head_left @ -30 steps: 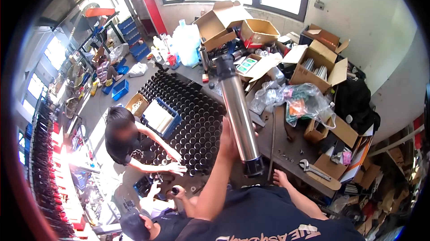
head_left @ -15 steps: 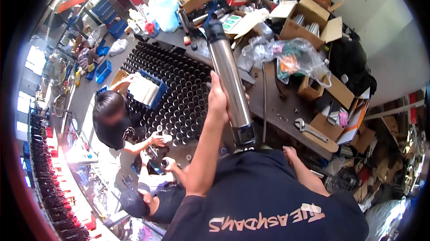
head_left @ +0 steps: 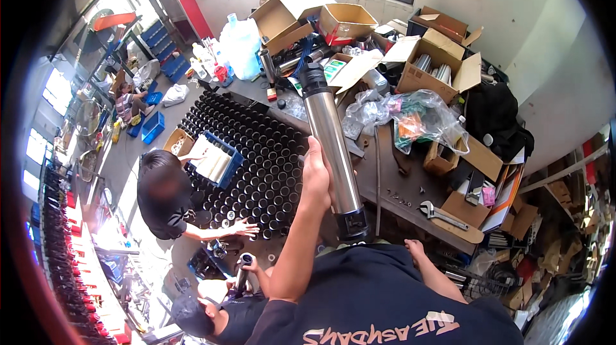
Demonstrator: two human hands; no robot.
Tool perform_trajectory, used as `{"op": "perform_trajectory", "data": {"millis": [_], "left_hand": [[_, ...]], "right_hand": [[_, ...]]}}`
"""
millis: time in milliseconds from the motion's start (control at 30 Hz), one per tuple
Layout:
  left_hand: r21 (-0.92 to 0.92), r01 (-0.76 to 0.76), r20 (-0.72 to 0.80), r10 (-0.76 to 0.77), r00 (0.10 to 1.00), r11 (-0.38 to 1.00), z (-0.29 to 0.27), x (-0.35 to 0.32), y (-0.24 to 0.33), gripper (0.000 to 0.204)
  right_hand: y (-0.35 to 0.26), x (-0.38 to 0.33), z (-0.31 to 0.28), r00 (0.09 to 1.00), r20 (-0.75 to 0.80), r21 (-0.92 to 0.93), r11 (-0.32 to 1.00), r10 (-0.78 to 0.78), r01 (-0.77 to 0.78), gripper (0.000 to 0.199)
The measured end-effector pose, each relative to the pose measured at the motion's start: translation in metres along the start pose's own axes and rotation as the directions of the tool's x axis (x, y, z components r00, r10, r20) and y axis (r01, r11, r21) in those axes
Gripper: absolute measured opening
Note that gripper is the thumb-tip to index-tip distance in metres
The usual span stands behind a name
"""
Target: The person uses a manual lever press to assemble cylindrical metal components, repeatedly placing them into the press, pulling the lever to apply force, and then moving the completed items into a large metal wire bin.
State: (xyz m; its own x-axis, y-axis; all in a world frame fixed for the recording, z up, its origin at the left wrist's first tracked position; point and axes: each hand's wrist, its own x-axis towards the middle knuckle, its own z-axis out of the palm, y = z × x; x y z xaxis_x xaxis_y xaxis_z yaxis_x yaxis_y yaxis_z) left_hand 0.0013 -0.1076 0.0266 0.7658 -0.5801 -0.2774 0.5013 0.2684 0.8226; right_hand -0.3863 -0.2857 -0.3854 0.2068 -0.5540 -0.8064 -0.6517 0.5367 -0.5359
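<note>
My left hand (head_left: 316,175) is wrapped round the middle of a long silver metal cylinder (head_left: 335,156) with black fittings at both ends. The cylinder is tilted, its upper end leaning over the bench and its lower end close to my shirt. The lower black fitting (head_left: 352,223) has a small opening in its side. Beside my body, next to the bench edge, is my right hand (head_left: 414,247); its fingers are mostly hidden, and I see nothing in it. Nearest to it on the bench lies an adjustable wrench (head_left: 443,215).
Cardboard boxes (head_left: 431,66), plastic bags (head_left: 420,120) and loose parts crowd the dark bench (head_left: 391,181). Rows of black tubes (head_left: 266,178) stand to the left. One co-worker (head_left: 163,194) reaches over there; another (head_left: 224,316) holds a dark tube (head_left: 242,271). Shelving stands at right.
The view has tilted upward, so the scene sits lower and the window shows. My left hand keeps its grip on the cylinder. One co-worker's hand has spread out near the tubes.
</note>
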Motion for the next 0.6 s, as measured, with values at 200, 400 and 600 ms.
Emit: {"op": "perform_trajectory", "data": {"millis": [200, 400, 600], "left_hand": [[0.008, -0.015, 0.018, 0.015, 1.0, 1.0, -0.004, -0.006, 0.0, 0.066], [-0.257, 0.184, 0.175, -0.142, 0.974, 0.949, -0.006, -0.011, 0.002, 0.077], [-0.23, 0.246, 0.192, -0.204, 0.96, 0.941, -0.011, -0.006, -0.001, 0.076]], "right_hand": [[-0.006, 0.0, -0.003, 0.996, -0.042, -0.048, 0.996, -0.081, 0.079, 0.034], [-0.054, -0.023, 0.04, 0.965, 0.064, -0.094, 0.961, -0.256, 0.261, 0.043], [-0.089, -0.063, 0.068, 0.892, 0.157, -0.126, 0.887, -0.424, 0.444, 0.041]]}}
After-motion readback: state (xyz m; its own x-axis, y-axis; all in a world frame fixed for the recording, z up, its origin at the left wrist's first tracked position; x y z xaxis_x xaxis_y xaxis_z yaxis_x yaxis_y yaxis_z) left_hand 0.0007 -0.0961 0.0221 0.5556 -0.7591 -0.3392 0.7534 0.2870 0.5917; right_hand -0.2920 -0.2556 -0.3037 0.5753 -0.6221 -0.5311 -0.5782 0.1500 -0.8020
